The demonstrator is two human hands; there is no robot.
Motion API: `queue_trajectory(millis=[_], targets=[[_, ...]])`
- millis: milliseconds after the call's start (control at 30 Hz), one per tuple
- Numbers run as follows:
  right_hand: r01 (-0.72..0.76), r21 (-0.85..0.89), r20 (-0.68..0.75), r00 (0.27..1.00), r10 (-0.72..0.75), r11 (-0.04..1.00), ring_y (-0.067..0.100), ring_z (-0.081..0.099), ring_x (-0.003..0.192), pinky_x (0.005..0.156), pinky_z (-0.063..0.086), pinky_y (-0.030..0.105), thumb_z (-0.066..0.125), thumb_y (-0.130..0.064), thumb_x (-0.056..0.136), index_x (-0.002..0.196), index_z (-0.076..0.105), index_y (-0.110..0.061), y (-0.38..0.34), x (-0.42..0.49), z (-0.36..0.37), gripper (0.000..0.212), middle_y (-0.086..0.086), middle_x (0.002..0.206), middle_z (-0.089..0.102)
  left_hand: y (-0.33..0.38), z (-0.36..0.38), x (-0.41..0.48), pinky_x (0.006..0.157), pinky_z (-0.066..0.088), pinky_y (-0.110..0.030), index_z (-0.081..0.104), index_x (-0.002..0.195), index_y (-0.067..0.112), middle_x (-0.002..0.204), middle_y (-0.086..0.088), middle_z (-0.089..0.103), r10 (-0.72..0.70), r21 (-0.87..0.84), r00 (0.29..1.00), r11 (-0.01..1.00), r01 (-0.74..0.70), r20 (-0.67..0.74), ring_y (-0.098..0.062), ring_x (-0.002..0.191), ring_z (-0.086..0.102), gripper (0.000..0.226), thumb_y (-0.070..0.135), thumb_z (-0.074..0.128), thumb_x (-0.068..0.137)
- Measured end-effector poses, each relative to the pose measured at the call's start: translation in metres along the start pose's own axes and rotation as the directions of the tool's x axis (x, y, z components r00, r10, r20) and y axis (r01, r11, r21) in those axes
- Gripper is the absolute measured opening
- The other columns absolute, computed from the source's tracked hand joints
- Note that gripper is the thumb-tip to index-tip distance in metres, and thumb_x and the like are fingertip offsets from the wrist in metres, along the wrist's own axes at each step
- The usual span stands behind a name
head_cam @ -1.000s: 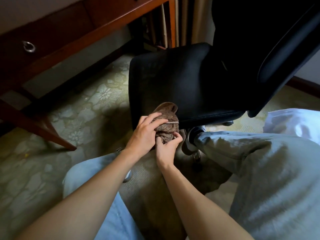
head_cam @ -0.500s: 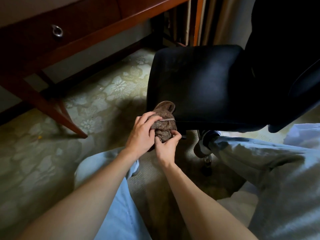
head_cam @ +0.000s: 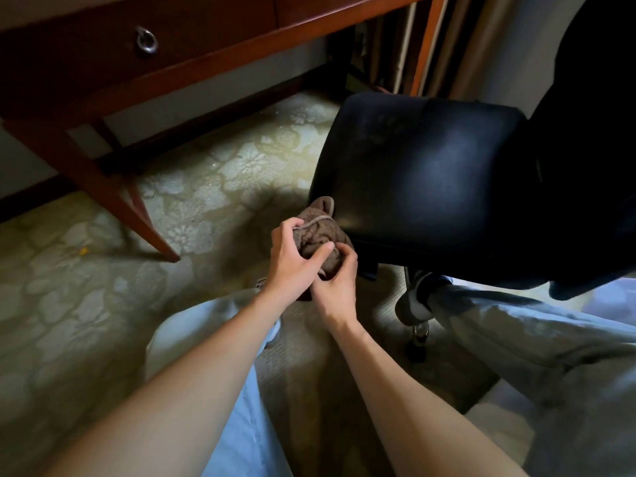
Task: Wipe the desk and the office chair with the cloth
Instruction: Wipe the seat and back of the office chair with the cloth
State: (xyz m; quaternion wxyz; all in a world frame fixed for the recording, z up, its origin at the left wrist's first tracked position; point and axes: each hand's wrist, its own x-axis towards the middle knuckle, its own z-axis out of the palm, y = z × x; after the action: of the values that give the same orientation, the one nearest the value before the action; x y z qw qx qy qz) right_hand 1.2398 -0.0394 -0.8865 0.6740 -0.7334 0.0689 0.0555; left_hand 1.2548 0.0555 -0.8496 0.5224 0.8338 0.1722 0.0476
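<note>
Head view: both hands, left hand [head_cam: 292,266] and right hand [head_cam: 335,287], are clamped together on the bunched brown cloth [head_cam: 318,235] at the chair [head_cam: 423,173] seat's 7 o'clock corner. The chair stage seems underway; whether the counter [head_cam: 206,46], at 11 o'clock, is wiped cannot be told. No readable writing anywhere.

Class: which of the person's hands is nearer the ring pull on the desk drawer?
Left. The left hand grips the cloth on the ring pull's side; the right hand holds it lower, farther away.
</note>
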Motion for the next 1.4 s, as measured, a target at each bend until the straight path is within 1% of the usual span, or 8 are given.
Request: queue_trajectory(millis=[100,300,433,567,667,733,933,1400], targets=[[0.035,-0.091,0.077,0.997,-0.028,0.995,0.005,0.04,0.132,0.11,0.032,0.023,0.057,-0.031,0.092,0.146,0.04,-0.027,-0.005,0.008,-0.015,0.058,-0.004,0.148,0.042,0.006,0.007,0.011,0.072,0.037,-0.003,0.039,0.118,0.029,0.129,0.0,0.036,-0.112,-0.078,0.991,0.991,0.106,-0.077,-0.014,0.11,0.046,0.055,0.026,0.081,0.082],[0.202,-0.373,0.117,0.978,-0.17,0.906,0.006,0.044,0.129,0.112,0.036,0.029,0.05,-0.016,0.094,0.143,0.051,-0.025,-0.013,0.026,-0.04,0.05,-0.004,0.142,0.054,0.004,0.019,0.021,0.066,0.042,-0.015,0.04,0.115,0.03,0.128,0.001,0.039,-0.205,-0.2,0.963,0.965,0.169,-0.173,-0.019,0.11,0.049,0.05,0.013,0.075,0.083],[0.379,-0.619,0.04,0.889,-0.455,0.687,0.015,0.049,0.11,0.093,0.048,0.036,0.054,-0.017,0.094,0.131,0.061,-0.022,-0.023,0.045,-0.045,0.038,-0.003,0.117,0.061,0.002,0.022,0.023,0.07,0.05,-0.024,0.042,0.112,0.035,0.13,-0.001,0.044,-0.261,-0.294,0.933,0.938,0.185,-0.247,-0.022,0.108,0.054,0.05,0.011,0.073,0.081],[0.403,-0.826,0.193,0.859,-0.474,0.394,0.024,0.03,0.143,0.118,0.021,0.042,0.051,-0.031,0.098,0.146,0.047,-0.024,-0.038,0.081,-0.047,0.049,0.004,0.15,0.044,-0.002,0.019,0.026,0.066,0.048,-0.017,0.043,0.11,0.034,0.132,-0.003,0.044,-0.336,-0.407,0.885,0.893,0.191,-0.322,-0.023,0.109,0.054,0.046,0.008,0.07,0.084],[0.394,-0.888,0.342,0.91,-0.233,0.236,0.025,-0.007,0.155,0.124,-0.007,0.05,0.029,-0.044,0.105,0.159,0.018,-0.029,-0.03,0.103,-0.049,0.057,0.005,0.169,0.006,-0.011,0.012,0.03,0.074,0.045,-0.015,0.042,0.115,0.031,0.134,-0.008,0.047,-0.372,-0.425,0.867,0.88,0.214,-0.332,-0.024,0.115,0.054,0.045,0.006,0.066,0.087],[0.385,-0.9,0.366,0.922,-0.126,0.205,0.026,-0.015,0.154,0.123,-0.009,0.052,0.018,-0.047,0.106,0.161,0.005,-0.031,-0.019,0.107,-0.054,0.058,0.002,0.169,-0.006,-0.017,0.009,0.032,0.082,0.047,-0.023,0.042,0.121,0.03,0.135,-0.009,0.05,-0.404,-0.442,0.873,0.859,0.259,-0.272,-0.024,0.118,0.055,0.045,0.004,0.063,0.091],[0.403,-0.908,0.385,0.91,-0.157,0.114,0.026,-0.012,0.154,0.124,-0.005,0.051,0.014,-0.05,0.106,0.16,0.002,-0.032,-0.009,0.108,-0.06,0.059,0.002,0.168,-0.007,-0.019,0.016,0.039,0.094,0.05,-0.034,0.039,0.137,0.036,0.143,-0.005,0.048,-0.453,-0.494,0.873,0.81,0.317,-0.183,-0.019,0.117,0.051,0.05,0.008,0.055,0.099],[0.433,-0.894,0.407,0.893,-0.193,0.116,0.022,-0.005,0.155,0.124,-0.003,0.05,0.013,-0.05,0.1,0.16,0.012,-0.035,-0.003,0.091,-0.092,0.061,-0.002,0.169,0.003,-0.025,0.024,0.045,0.096,0.053,-0.031,0.049,0.12,0.043,0.142,-0.001,0.048,-0.317,-0.378,0.932,0.896,0.234,-0.176,-0.022,0.129,0.051,0.048,0.003,0.056,0.095]])
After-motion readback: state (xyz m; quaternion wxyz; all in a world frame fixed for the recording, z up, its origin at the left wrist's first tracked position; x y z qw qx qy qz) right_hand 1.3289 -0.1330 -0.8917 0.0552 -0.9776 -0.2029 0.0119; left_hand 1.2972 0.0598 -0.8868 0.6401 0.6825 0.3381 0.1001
